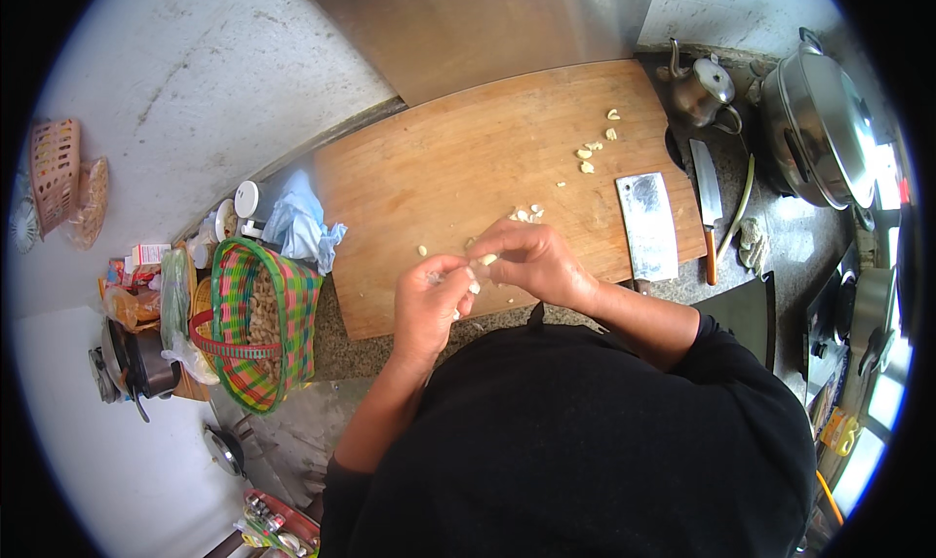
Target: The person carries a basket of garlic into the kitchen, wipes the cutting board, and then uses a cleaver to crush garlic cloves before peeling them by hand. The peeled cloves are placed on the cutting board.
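Over the near edge of a wooden cutting board (468, 163), my two hands meet at the fingertips. Between thumb and fingers, my right hand (545, 265) pinches a pale garlic clove (488, 260). My left hand (431, 302) is curled around whitish garlic pieces (474, 287); whether these are cloves or skins is partly hidden by the fingers. Just beyond my right hand lie garlic skins (528, 213). Several peeled cloves (584, 154) are scattered toward the board's far right, and a single small clove (422, 251) rests left of my hands.
A cleaver (649, 222) lies on the board's right side. Beside the board are a knife (706, 185), a green stalk (738, 207), a metal kettle (706, 90) and a steamer pot (819, 127). At left stand a woven basket (303, 317) of peanuts and a crumpled blue cloth (296, 218).
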Demonstrator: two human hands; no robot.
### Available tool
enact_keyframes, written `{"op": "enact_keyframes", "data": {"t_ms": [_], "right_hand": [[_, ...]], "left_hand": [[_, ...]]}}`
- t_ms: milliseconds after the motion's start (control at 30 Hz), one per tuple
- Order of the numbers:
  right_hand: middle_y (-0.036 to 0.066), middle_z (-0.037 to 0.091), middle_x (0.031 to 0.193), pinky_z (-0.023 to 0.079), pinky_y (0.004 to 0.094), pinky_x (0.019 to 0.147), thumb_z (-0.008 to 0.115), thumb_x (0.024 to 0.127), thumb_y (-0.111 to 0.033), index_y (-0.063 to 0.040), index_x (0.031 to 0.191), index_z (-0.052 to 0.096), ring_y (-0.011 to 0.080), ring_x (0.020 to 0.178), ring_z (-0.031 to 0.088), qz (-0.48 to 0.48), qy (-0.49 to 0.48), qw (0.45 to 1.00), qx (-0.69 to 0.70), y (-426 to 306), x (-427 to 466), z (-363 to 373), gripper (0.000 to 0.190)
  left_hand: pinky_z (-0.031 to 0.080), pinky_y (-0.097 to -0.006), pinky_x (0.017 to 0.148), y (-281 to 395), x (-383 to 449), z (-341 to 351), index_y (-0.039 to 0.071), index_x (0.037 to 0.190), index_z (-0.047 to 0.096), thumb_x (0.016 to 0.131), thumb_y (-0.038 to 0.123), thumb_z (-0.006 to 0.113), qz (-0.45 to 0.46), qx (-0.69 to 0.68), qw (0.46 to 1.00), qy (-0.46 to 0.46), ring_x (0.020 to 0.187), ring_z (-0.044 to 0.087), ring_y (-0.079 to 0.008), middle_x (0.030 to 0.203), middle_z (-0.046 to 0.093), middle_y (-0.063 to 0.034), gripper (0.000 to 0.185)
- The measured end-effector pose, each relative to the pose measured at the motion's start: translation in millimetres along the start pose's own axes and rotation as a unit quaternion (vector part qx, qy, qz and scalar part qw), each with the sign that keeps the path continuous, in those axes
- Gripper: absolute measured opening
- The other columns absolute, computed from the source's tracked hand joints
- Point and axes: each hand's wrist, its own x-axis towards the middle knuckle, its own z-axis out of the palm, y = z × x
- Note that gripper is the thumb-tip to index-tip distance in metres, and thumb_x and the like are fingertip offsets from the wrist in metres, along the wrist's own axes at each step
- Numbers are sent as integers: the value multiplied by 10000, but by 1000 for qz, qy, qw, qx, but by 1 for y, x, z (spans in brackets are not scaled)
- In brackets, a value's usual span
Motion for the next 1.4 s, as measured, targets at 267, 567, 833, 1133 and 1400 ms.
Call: {"op": "enact_keyframes", "data": {"t_ms": [267, 567, 833, 1133, 1400], "right_hand": [[34, 587, 905, 441, 242, 699, 589, 832, -64, -29, 987, 634, 123, 831, 548, 104, -32, 975, 196, 16, 1, -3, 165], [15, 604, 830, 445, 213, 679, 576, 859, -139, -18, 1041, 599, 69, 755, 535, 76, -26, 976, 200, 24, -1, 3, 219], [70, 615, 933, 491, 238, 690, 493, 897, -146, -18, 1078, 563, 115, 754, 586, 206, -44, 899, 383, 33, -1, -9, 232], [198, 531, 1108, 504, 297, 799, 394, 817, 70, 50, 1207, 385, 252, 955, 574, 237, -4, 830, 505, 48, 5, -31, 390], [210, 543, 1016, 520, 315, 763, 401, 818, 107, 30, 1324, 165, 246, 870, 586, 229, 263, 846, 403, 122, 11, -123, 564]], "left_hand": [[322, -183, 402, 5, 0, -1, -49, 846, 577, 801, 50, 560, -24, -37, 999, -21, 478, 464, -74, 665, 555, -58, 110], [342, -193, 414, 4, -1, 3, -47, 856, 575, 803, 44, 555, 8, 62, 998, -11, 477, 465, -72, 669, 557, -55, 107], [342, -197, 418, 3, 2, -2, -27, 851, 565, 796, 28, 522, -20, 17, 999, -36, 481, 467, -81, 674, 558, -61, 89], [364, -251, 413, -4, 12, -27, 28, 715, 461, 742, 153, 463, -85, -251, 951, -157, 518, 459, -175, 734, 491, -132, 128], [356, -251, 425, -5, 9, -34, 77, 644, 418, 809, 202, 452, -76, -316, 929, -179, 489, 462, -160, 709, 519, -120, 209]]}}
